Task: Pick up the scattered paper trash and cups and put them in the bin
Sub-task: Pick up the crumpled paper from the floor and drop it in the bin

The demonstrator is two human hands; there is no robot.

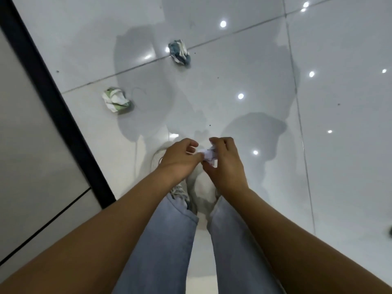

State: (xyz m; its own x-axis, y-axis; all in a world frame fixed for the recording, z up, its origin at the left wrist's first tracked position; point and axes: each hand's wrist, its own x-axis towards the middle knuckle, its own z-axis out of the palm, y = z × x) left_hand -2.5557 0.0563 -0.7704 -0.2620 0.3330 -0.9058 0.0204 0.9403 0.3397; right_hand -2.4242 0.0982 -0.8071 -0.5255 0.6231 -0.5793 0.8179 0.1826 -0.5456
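Paper, crumpled into a small white wad (209, 154), sits between our two hands, which we hold out in front of us above our own feet. Our right hand (224, 164) has its fingers and thumb curled round the wad and grips it from the right side. Our left hand (180, 159) comes in from the other side with its fingers loosely bent; its fingertips (196, 154) meet the wad's left edge, though motion blur there keeps us from telling whether they pinch the paper or only touch it.

Taking the white wad as our landmark, directly below it we see our pale sneakers (201, 187) and, nearer the camera, our light blue jeans (169, 240). Both bare forearms reach in from the lower corners of the view to meet at the wad.

Up and to the left of the wad, well apart from it, a green-and-white crumpled paper ball (115, 100) lies on the glossy white tile floor (328, 187). Farther beyond the wad, and slightly left of it, a blue-and-white crumpled paper ball (179, 52) lies on a grout line. Far to the left of the wad, a black strip (57, 102) runs diagonally along the edge of the floor, with a grey panel (31, 145) beyond it. Ceiling lights show as bright dots reflected in the tiles to the right of and beyond the wad, and soft shadows fall across the floor around it.
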